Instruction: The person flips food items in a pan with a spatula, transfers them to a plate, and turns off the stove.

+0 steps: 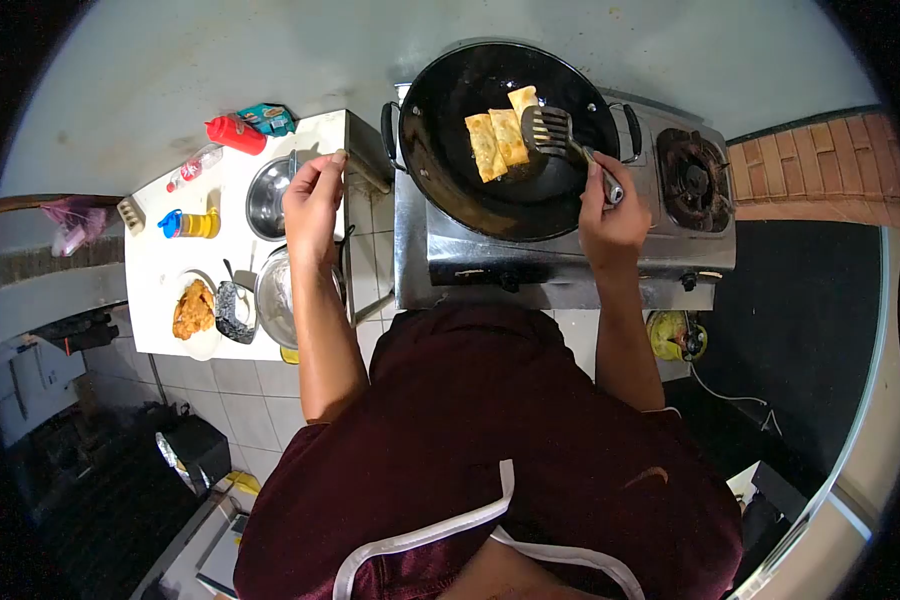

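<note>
Stove point(560, 262) carries wok point(490, 215). L hand point(312, 205) has grip drawn together, nothing visible in it; R hand point(613, 220) grip's clamped round spatula point(573, 147), blade right by 3 pastries point(508, 137) in wok. Rushed shove cd tear one; delay cd scorch it.

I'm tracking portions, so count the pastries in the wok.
3 visible in the wok: left pastry, middle pastry and right pastry, partly covered by the spatula. Another could be hidden beneath it.
</note>
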A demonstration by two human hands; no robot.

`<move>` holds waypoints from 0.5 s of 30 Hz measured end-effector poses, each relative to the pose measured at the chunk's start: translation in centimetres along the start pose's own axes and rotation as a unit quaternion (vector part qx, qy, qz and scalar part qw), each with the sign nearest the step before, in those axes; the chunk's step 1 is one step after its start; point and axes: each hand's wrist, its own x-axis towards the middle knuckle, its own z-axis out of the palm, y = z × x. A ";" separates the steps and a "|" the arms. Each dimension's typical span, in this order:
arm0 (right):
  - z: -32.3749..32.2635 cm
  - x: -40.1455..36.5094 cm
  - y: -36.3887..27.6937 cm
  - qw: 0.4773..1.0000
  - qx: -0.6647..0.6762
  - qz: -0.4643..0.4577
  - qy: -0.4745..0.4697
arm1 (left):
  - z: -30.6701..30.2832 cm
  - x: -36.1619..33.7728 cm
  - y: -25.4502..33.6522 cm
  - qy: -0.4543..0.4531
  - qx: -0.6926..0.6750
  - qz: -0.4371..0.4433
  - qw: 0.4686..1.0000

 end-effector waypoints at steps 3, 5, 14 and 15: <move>0.2 0.3 -0.1 0.999 -0.023 0.034 -0.012 | 0.1 0.2 -0.1 -0.006 -0.007 -0.006 1.000; -0.2 0.5 -0.7 0.999 -0.002 0.038 0.005 | 0.3 0.1 0.1 -0.009 -0.013 -0.008 1.000; 0.1 -1.5 -1.0 0.999 0.026 0.020 0.010 | 0.0 0.0 -0.6 -0.013 -0.010 0.001 1.000; 0.3 -1.6 -1.0 0.999 -0.004 -0.032 0.022 | 0.0 0.0 -0.6 -0.011 -0.010 0.001 1.000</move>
